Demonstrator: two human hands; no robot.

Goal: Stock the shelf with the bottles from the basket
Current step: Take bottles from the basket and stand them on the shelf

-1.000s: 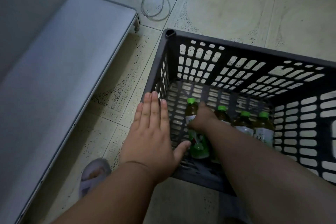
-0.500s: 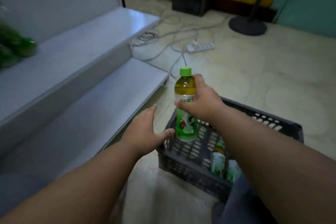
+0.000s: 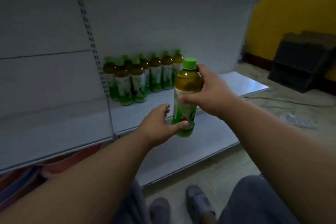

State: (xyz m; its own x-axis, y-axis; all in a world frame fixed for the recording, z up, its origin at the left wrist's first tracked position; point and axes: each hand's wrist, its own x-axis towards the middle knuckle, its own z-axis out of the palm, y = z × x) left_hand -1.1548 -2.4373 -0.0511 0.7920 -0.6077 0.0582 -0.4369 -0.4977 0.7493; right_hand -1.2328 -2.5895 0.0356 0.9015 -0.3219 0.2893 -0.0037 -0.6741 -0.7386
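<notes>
The right hand point(image 3: 211, 91) grips a green-capped bottle point(image 3: 186, 96) of amber drink around its shoulder and label, fingers point(image 3: 187, 99) curled round it, holding it upright in the air in front of the shelf point(image 3: 227, 82). The left hand point(image 3: 156, 125) takes the bottle's lower end, thumb pressed on the front of the green label and fingers curled behind it. A cluster of matching bottles point(image 3: 138, 78) stands upright at the back of the shelf, left of the held one and apart from it
</notes>
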